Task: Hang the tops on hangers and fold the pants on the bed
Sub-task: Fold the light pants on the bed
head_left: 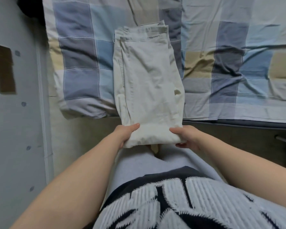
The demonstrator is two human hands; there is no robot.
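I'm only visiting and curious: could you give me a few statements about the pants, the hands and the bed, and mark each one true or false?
1. The left hand and the right hand both grip the near end of the cream pants. True.
2. The pants lie spread out at full length, unfolded. False: they are folded over into a narrow stack of layers.
3. The bed cover is checked in blue, grey and beige. True.
4. The pants hang from a hanger. False: no hanger is in view; they rest on the bed, and the hands hold their near end past its edge.
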